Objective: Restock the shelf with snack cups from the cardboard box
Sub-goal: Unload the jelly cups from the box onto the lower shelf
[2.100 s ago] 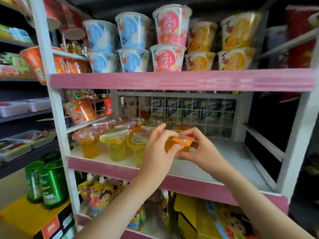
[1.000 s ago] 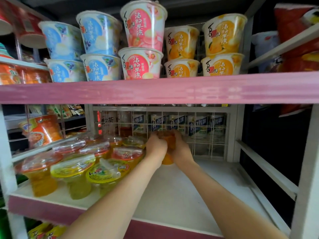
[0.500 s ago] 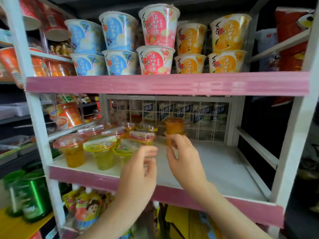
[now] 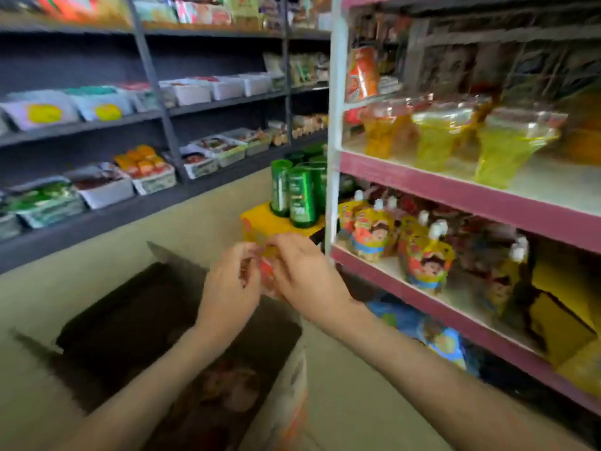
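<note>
Left grip: your left grip (image 4: 227, 288) hangs over the open cardboard box (image 4: 287, 385) with its fingers curled toward the other one. Blur hides the fingertips, so I cannot tell whether it grasps anything.
Right grip: your right grip (image 4: 309, 278) sits just beside the left, fingers bent, fingertips almost meeting it. A reddish smear shows between the two. I cannot tell whether that is something held or print on the carton behind.
Cardboard box: it stands on the floor (image 4: 195, 209) under your forearms with its flaps spread. The inside is dark, with blurred brownish shapes low down.
Snack cups: the clear snack cups (image 4: 435, 138) with yellow and orange filling stand in a row at the front left of the shelf (image 4: 455, 193), up to your right and well apart from both grips.
Shelf: it has white uprights and pink front edges.
Tier below: spouted pouches (image 4: 426, 258) with cartoon faces stand upright.
Beside the shelf: green cans (image 4: 300, 196) stand on a yellow carton (image 4: 260, 222), just beyond your grips.
Left wall: dark shelving (image 4: 97, 125) carries trays and packets.
</note>
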`<state>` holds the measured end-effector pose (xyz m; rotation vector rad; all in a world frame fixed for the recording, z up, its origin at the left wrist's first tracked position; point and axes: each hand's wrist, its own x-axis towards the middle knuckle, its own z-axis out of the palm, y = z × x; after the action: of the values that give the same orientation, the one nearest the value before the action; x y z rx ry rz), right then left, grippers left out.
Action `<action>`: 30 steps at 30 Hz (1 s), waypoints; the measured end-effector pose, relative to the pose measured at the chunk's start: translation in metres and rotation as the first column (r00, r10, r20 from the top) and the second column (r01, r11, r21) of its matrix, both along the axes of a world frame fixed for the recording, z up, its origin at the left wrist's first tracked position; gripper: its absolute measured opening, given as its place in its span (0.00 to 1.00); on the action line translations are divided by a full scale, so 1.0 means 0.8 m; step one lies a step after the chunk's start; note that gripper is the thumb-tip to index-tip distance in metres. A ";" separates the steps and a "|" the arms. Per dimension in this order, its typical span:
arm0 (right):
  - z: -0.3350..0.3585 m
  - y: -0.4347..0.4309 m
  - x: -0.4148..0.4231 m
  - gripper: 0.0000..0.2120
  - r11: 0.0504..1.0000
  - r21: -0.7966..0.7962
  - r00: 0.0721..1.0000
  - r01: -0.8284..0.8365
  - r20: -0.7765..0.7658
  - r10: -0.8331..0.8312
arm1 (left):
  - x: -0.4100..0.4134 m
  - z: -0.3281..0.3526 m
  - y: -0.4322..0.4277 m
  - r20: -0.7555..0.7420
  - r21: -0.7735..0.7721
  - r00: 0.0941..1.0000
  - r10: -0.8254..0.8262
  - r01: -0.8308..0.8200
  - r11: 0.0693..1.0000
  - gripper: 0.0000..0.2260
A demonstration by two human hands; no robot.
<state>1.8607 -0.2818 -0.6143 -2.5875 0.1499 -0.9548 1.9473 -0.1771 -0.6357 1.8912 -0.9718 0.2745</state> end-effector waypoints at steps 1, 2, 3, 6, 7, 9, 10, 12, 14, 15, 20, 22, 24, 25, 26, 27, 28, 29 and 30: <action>-0.017 0.022 0.019 0.13 0.999 -0.032 0.998 -0.035 -0.062 0.033 | 0.019 -0.016 0.026 0.009 0.066 0.998 0.067 -0.067 0.996 0.07; -0.033 0.044 0.036 0.14 0.996 -0.058 0.991 -0.074 -0.120 0.067 | 0.036 -0.031 0.052 0.013 0.140 0.993 0.115 -0.115 0.983 0.07; -0.047 0.064 0.050 0.15 0.989 -0.078 0.977 -0.126 -0.181 0.110 | 0.049 -0.043 0.076 0.008 0.220 0.989 0.147 -0.145 0.965 0.08; -0.080 0.104 0.084 0.20 0.958 -0.127 0.932 -0.257 -0.297 0.210 | 0.085 -0.083 0.132 -0.034 0.450 0.986 0.162 -0.130 0.883 0.10; -0.089 0.110 0.094 0.22 0.955 -0.118 0.916 -0.274 -0.334 0.222 | 0.095 -0.094 0.145 -0.065 0.531 0.986 0.152 -0.095 0.842 0.12; -0.108 0.112 0.116 0.26 0.947 -0.128 0.888 -0.296 -0.403 0.223 | 0.111 -0.110 0.160 -0.125 0.668 0.982 0.139 -0.020 0.744 0.15; -0.115 0.112 0.124 0.27 0.943 -0.137 0.867 -0.304 -0.450 0.214 | 0.116 -0.115 0.164 -0.139 0.708 0.982 0.125 0.010 0.706 0.16; -0.131 0.109 0.140 0.30 0.935 -0.157 0.817 -0.319 -0.546 0.188 | 0.124 -0.128 0.173 -0.119 0.739 0.991 0.066 0.044 0.673 0.18; -0.149 0.107 0.154 0.33 0.938 -0.122 0.737 -0.326 -0.654 0.171 | 0.129 -0.144 0.193 -0.101 0.752 0.995 0.010 0.070 0.656 0.20; -0.162 0.105 0.161 0.35 0.942 -0.093 0.685 -0.323 -0.710 0.165 | 0.131 -0.156 0.206 -0.100 0.768 0.995 -0.015 0.087 0.634 0.21; -0.221 0.085 0.159 0.43 0.974 -0.119 0.556 -0.194 -0.831 0.009 | 0.138 -0.198 0.241 -0.174 0.867 0.985 0.013 0.146 0.476 0.29; -0.230 0.087 0.128 0.42 0.989 -0.073 0.545 -0.127 -0.838 0.008 | 0.142 -0.208 0.214 -0.237 0.901 0.972 0.008 0.216 0.375 0.32; -0.244 0.092 0.093 0.41 0.992 -0.051 0.520 -0.113 -0.854 0.015 | 0.135 -0.223 0.181 -0.271 0.933 0.962 0.028 0.255 0.255 0.34; -0.252 0.095 0.080 0.41 0.992 -0.054 0.486 -0.114 -0.874 0.009 | 0.125 -0.235 0.166 -0.281 0.942 0.959 0.043 0.267 0.203 0.34; -0.262 0.098 0.075 0.42 0.993 -0.049 0.443 -0.111 -0.897 0.005 | 0.113 -0.249 0.154 -0.294 0.944 0.954 0.057 0.281 0.171 0.34; -0.273 0.099 0.077 0.43 0.995 -0.030 0.403 -0.099 -0.915 0.012 | 0.098 -0.262 0.144 -0.313 0.941 0.947 0.067 0.300 0.156 0.34; -0.284 0.101 0.085 0.44 0.997 -0.004 0.373 -0.078 -0.928 0.026 | 0.083 -0.273 0.136 -0.335 0.935 0.939 0.076 0.321 0.154 0.33; -0.294 0.103 0.095 0.44 0.998 0.018 0.351 -0.057 -0.936 0.037 | 0.071 -0.283 0.130 -0.352 0.929 0.932 0.080 0.338 0.151 0.32; -0.307 0.106 0.105 0.45 0.998 0.028 0.328 -0.054 -0.944 0.044 | 0.061 -0.293 0.126 -0.363 0.927 0.928 0.085 0.350 0.137 0.31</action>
<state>1.9446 -0.1969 -0.8600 -2.7569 0.3593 0.7600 1.9965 -0.0765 -0.8704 2.8521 -1.1753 -1.1524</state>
